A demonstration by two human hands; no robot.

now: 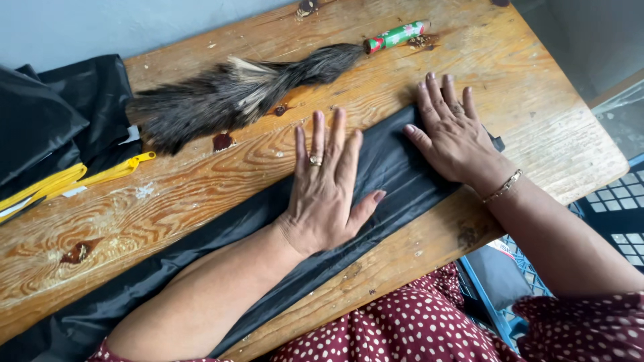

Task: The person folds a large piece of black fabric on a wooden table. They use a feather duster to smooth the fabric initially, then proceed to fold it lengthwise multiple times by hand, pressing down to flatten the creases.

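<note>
Two hands lie flat, palms down, on a long strip of folded black fabric point(396, 167) that runs diagonally across the wooden surface point(537, 87) from the lower left toward the upper right.

Left hand point(325, 194): fingers extended and slightly spread, thumb out to the side, grasping nothing. The palm and fingers press onto the middle section of the black fabric. A ring point(315, 159) sits on one finger.

Right hand point(453, 134): fingers extended and close together, grasping nothing. It presses onto the upper right end of the same fabric, with the fingertips reaching over the fabric's far edge onto the wood. A thin bracelet point(503, 186) circles the wrist.

The left forearm lies along the fabric and covers part of it.

Feather duster point(228, 97): dark feathers, lying on the surface beyond the hands, apart from the fabric. Its handle point(396, 35) is wrapped in green, red and white and points toward the upper right.

More black fabric point(60, 121) is bunched at the left edge of the surface, with a yellow strap point(100, 175) lying beside it.

A blue plastic crate point(617, 201) stands below the surface at the right. Dark red polka-dot clothing point(429, 328) fills the lower edge of the view.
</note>
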